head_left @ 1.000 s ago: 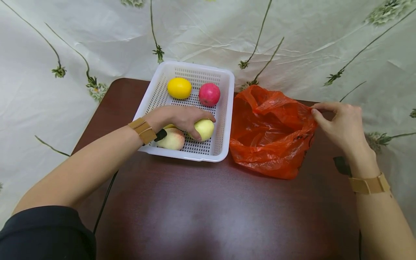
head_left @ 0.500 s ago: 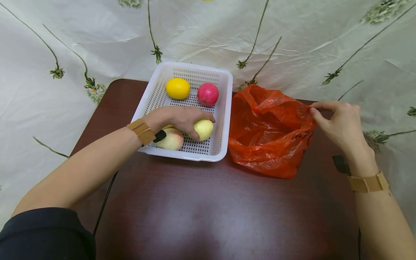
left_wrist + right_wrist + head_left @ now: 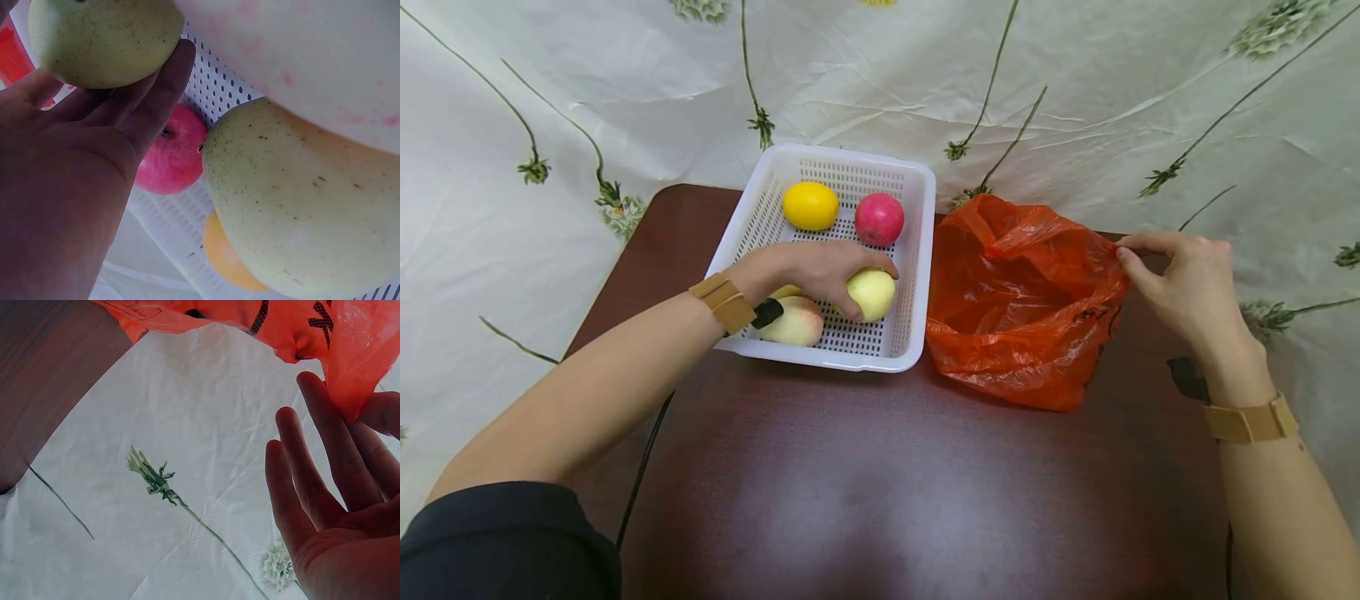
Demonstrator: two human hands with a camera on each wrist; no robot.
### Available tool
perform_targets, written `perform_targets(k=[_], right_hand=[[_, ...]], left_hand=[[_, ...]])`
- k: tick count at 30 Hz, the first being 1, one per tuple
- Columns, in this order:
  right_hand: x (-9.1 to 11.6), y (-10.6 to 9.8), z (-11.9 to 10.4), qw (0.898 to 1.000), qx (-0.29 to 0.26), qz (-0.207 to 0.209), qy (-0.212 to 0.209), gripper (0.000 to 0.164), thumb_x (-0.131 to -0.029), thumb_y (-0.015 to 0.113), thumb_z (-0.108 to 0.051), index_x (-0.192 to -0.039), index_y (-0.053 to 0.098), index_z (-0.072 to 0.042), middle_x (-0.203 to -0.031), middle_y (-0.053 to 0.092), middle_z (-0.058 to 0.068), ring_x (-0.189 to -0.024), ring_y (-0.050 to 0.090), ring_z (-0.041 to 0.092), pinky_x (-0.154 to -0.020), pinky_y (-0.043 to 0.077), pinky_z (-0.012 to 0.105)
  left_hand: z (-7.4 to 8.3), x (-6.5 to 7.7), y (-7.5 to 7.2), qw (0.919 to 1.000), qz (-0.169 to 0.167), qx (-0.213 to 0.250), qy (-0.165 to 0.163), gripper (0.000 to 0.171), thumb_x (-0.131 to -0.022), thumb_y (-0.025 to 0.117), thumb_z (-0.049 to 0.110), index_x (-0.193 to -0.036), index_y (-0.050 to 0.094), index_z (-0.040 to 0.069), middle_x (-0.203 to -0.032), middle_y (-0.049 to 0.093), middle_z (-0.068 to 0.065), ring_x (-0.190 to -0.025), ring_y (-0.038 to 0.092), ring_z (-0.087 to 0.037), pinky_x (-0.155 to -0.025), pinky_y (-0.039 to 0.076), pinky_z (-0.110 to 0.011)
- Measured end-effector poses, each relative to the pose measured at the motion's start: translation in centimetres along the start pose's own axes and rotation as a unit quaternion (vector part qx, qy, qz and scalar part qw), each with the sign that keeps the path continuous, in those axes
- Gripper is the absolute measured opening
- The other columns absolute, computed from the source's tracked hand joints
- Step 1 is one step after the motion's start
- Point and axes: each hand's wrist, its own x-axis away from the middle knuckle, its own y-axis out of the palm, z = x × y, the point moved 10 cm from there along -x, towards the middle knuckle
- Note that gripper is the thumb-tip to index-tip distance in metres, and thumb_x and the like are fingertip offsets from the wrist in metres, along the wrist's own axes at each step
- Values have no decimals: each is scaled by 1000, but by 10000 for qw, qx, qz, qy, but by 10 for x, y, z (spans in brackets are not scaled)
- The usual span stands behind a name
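Note:
Inside the white slotted basket [image 3: 829,360], my left hand [image 3: 820,271] grips a round yellow-green apple [image 3: 874,297], fingers over its far side and thumb on the near side. A pale peach with a pink blush [image 3: 796,322] lies below that wrist. Mostly hidden under the wrist is a yellowish fruit [image 3: 786,292], large and speckled in the left wrist view. Toward the back of the basket sit a yellow lemon [image 3: 810,206] and a red apple [image 3: 879,219]. My right hand [image 3: 1191,287] pinches the right rim of a red plastic bag [image 3: 1022,367] between thumb and index finger; its mouth gapes.
Basket and bag stand side by side toward the far edge of a dark brown table [image 3: 910,467]. A pale cloth with a dandelion print [image 3: 1075,92] hangs behind. Black cables run down from both wrists.
The yellow-green apple has risen slightly in my left hand over the last half second. My right hand keeps its pinch on the bag's rim.

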Motion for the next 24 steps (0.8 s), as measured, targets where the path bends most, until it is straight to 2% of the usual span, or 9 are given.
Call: perform_targets(k=[6, 16, 24], right_hand=[[0, -1, -3, 10000, -7, -11, -60, 21, -91, 62, -22, -102, 74, -8, -94, 71, 19, -86, 61, 37, -77, 32, 46], [0, -1, -3, 10000, -17, -34, -73, 21, -91, 62, -22, -102, 74, -9, -91, 71, 18, -83, 61, 36, -72, 31, 41], [0, -1, -2, 10000, -47, -51, 1, 22, -91, 62, -23, -103, 74, -8, -94, 71, 20, -88, 62, 37, -82, 35, 50]], left_hand=[[-1, 2, -5, 9997, 205, 79, 54, 72, -72, 80, 30, -135, 49, 22, -123, 54, 4, -101, 51, -19, -88, 42, -35], [3, 9, -18, 9986, 409, 297, 155, 67, -73, 78, 28, -133, 49, 27, -121, 55, 6, -100, 51, -18, -86, 42, -35], [8, 13, -26, 9970, 515, 525, 240, 64, -75, 78, 27, -132, 50, 29, -120, 55, 6, -101, 51, -18, -86, 43, -35]])
